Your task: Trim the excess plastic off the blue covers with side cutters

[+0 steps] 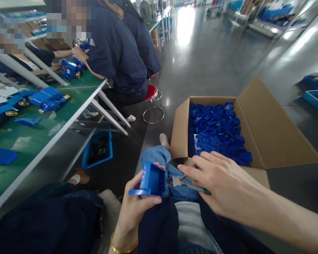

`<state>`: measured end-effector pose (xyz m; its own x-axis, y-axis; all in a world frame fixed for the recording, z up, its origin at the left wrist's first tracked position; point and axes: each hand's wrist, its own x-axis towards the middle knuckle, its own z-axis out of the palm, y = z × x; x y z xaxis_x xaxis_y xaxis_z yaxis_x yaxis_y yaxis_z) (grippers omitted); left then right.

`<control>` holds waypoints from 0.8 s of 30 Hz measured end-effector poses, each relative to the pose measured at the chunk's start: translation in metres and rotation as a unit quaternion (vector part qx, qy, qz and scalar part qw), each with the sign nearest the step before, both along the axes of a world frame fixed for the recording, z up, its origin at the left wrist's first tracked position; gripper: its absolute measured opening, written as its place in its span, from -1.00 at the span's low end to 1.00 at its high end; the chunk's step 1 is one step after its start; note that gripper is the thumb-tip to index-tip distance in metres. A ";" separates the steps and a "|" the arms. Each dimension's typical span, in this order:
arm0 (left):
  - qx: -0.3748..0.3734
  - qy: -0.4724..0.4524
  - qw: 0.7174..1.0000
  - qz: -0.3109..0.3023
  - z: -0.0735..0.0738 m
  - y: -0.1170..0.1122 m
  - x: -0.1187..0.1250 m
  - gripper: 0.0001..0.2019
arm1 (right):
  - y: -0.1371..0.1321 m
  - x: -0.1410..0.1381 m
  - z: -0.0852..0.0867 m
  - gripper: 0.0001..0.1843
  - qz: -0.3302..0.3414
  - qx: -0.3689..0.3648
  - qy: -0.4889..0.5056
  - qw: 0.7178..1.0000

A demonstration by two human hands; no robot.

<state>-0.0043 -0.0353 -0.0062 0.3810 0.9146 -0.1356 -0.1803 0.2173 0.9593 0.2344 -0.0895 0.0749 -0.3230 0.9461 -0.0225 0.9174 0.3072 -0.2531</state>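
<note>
My left hand (135, 201) is closed around a blue plastic housing (152, 181), a small open box with a flange along its lower left edge. Fingers and thumb grip it from opposite sides above my lap. To its right, my right hand (214, 176) is wrapped around the handles of a pair of cutting pliers (178, 181). The jaws point left toward the housing's right side; whether they touch it I cannot tell. Part of the plier handles is hidden by my fingers.
An open cardboard box (180, 130) full of blue plastic parts (214, 127) stands ahead on the right. At left runs a green-topped table (76, 83) with blue valve-like assemblies (49, 98). Co-workers sit along it, one on a red stool (151, 92). A blue bin (110, 144) lies below.
</note>
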 end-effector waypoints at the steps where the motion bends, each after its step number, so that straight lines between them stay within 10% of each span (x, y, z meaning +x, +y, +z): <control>1: 0.007 0.005 1.000 -0.006 0.001 0.000 0.000 -0.29 | 0.001 -0.002 0.001 -0.53 0.004 0.003 -0.015 1.000; 24: 0.058 0.064 0.996 -0.026 0.021 -0.002 0.011 -0.39 | 0.011 -0.011 0.003 -0.65 0.045 0.067 -0.129 0.988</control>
<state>0.0071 -0.0368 0.0145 0.4144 0.9065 -0.0804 -0.0472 0.1096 0.9929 0.2239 -0.0785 0.0778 -0.4058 0.9139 0.0083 0.9135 0.4054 0.0333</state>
